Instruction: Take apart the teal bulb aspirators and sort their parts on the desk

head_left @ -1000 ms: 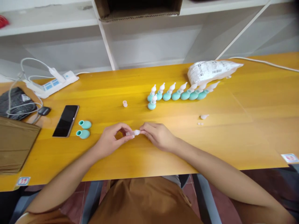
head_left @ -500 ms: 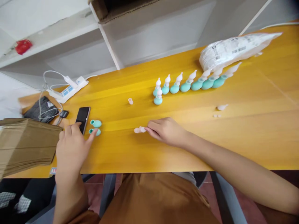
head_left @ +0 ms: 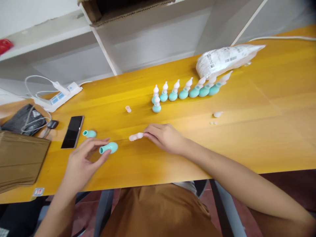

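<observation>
Between thumb and fingertips, my left hand point(head_left: 85, 158) grips a teal rubber bulb point(head_left: 112, 147), its open neck pointing left. A second teal bulb point(head_left: 91, 134) lies on the table just beyond that hand. My right hand point(head_left: 164, 136) pinches the end of a pale pink-white, translucent nozzle piece point(head_left: 135, 136), which points left and sits low over the table. A short pinkish hollow connector point(head_left: 128, 109) lies farther back. Off to the right are a loose white tip point(head_left: 217, 114) and two tiny clear bits point(head_left: 213, 123).
Several teal bulbs with white tips point(head_left: 183, 93) stand in a row at the back. Behind them lies a white plastic bag point(head_left: 227, 61). To the left are a phone point(head_left: 72, 132), a power strip point(head_left: 59, 98), a dark pouch point(head_left: 24, 120) and folded cardboard point(head_left: 22, 161).
My left hand has closed on the nearer teal bulb and moved it slightly right and toward me. My right hand still holds the nozzle piece. The whole view has shifted.
</observation>
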Demonstrator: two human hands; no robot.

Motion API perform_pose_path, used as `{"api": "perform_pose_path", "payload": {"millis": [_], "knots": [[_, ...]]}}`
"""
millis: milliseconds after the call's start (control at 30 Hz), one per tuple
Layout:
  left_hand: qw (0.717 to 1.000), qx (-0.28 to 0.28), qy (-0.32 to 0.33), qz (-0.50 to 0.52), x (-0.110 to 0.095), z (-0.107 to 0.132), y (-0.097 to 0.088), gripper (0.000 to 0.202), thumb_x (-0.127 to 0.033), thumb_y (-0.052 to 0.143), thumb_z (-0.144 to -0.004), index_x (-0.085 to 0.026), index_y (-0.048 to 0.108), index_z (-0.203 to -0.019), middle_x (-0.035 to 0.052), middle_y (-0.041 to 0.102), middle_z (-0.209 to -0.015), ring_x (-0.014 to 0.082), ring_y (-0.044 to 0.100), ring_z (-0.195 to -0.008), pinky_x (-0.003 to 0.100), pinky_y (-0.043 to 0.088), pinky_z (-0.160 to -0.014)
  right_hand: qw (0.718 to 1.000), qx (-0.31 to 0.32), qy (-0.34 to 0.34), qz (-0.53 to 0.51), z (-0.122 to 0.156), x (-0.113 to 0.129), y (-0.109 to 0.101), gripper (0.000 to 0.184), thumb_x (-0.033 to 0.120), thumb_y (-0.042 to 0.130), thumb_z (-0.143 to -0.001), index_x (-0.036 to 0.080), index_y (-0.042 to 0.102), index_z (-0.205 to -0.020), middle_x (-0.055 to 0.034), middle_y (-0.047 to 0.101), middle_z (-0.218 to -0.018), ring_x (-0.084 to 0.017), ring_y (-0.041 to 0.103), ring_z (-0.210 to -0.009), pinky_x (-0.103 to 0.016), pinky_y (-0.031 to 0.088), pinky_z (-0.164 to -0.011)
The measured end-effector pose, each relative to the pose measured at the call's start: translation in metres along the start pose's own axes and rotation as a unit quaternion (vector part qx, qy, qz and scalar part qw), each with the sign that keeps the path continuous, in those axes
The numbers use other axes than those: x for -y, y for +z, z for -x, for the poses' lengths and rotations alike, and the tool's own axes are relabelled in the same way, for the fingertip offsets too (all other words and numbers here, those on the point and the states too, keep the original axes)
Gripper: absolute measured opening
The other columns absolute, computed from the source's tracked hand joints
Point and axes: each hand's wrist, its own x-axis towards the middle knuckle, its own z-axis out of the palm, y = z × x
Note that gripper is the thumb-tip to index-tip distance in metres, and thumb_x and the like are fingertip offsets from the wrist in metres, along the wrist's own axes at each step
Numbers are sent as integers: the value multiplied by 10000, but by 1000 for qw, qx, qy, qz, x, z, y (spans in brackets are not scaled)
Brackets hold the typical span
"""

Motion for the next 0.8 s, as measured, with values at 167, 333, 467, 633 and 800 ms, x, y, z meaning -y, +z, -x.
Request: {"api": "perform_pose_path", "payload": {"millis": [167,333,467,633,800], "knots": [[989,78,9,126,-22,-50,19,250,-454,822,-963,-248,712,-1050,31,725,-979,211,721,-877,337,621,-779,997,-24,10,-68,1,-5,4,260,281,507,-1228,196,752,-1244,-84,846,-1102,-200,808,-912,-307,608,-777],[990,51,42,122,-15,-79,52,316,-472,863,-923,-234,721,-1075,46,732,-1046,227,676,-950,360,555,-860,991,-91,17,-98,-2,-10,-1,203,188,566,-1189,202,761,-1244,-97,850,-1129,-201,829,-966,-328,670,-865],[987,87,39,127,3,-77,74,309,-520,708,-1061,-229,708,-1165,44,741,-1070,223,670,-957,353,527,-878,985,-128,35,-113,-3,-11,-7,187,174,593,-1176,223,765,-1229,-65,843,-1061,-168,797,-820,-326,682,-826],[980,163,48,100,9,-65,79,348,-547,571,-1144,-232,635,-1275,28,717,-1058,207,635,-884,335,494,-830,981,-143,34,-127,0,-8,-8,216,152,593,-1169,238,776,-1245,-56,846,-1097,-107,688,-596,-287,657,-663],[973,192,21,123,1,-58,80,392,-581,633,-1095,-233,608,-1276,42,712,-1120,223,629,-915,346,501,-843,988,-115,8,-98,3,-5,-9,230,123,638,-1141,245,787,-1267,-85,863,-1148,-198,849,-916,-348,736,-828]]}}
